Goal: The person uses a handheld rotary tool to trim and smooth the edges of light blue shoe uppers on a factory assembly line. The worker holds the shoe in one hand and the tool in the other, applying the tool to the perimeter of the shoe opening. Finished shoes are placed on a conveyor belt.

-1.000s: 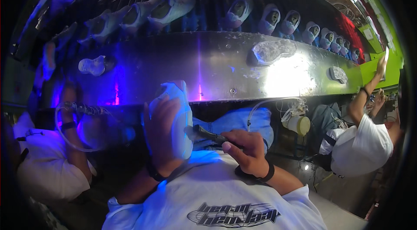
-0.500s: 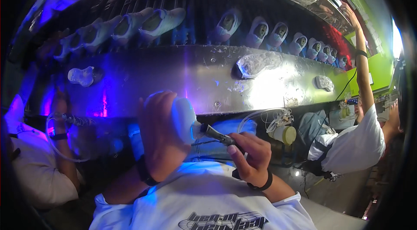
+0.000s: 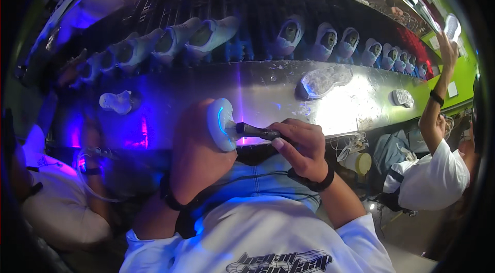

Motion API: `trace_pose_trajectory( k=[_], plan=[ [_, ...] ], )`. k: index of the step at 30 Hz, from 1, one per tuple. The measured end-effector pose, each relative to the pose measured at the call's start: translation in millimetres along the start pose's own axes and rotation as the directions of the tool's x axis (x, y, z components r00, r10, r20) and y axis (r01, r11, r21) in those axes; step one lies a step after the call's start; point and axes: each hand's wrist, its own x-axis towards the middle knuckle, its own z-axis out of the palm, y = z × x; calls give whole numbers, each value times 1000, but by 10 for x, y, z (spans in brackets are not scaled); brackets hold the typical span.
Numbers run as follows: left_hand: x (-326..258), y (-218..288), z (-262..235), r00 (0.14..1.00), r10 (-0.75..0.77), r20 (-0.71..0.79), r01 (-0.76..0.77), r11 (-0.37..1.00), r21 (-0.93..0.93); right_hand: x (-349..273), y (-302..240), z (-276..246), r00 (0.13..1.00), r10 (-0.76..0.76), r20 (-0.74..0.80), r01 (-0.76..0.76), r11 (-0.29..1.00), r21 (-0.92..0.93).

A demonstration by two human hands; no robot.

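Left hand [image 3: 198, 154]: centre of the frame, back of the hand toward the camera, closed around a white shoe sole [image 3: 220, 124]. The sole stands on edge, its rim lit blue, just above the person's lap.

Right hand [image 3: 301, 146]: just right of centre, fingers wrapped tight around a small black torch [image 3: 256, 131]. The torch lies level, its tip touching or nearly touching the sole; which of the two cannot be told. A dark band sits on each wrist.

Bench [image 3: 268, 102]: a long shiny metal surface crossing the middle of the frame behind both hands, washed with violet light on its left part and bright glare on its right.

On the bench: one pale sole piece [image 3: 117, 101] at the left; one larger clear sole [image 3: 325, 80] right of centre; one small sole [image 3: 402, 98] further right, well apart from the others.

Behind the bench: a row of white shoes [image 3: 206, 35] on a dark belt, running from upper left to upper right of the frame.

Right edge of the frame: another person in a white shirt [image 3: 432, 177], one arm raised, holding up a pale sole [image 3: 452, 26].

Lower left: a second person in white [image 3: 56, 206], seated beside the bench, partly in shadow.
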Motion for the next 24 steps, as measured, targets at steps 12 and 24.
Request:
trace_pose_trajectory(
  k=[12, 24],
  plan=[
    [112, -243, -167, 934, -182, 308, 213, 974, -71, -13, 379, 389, 995, 10, -100, 13, 975, 220],
    [184, -400, -203, 943, -84, 321, 94, 995, -15, -413, 582, 527, 984, 101, -145, -87, 991, 97]
  ],
)
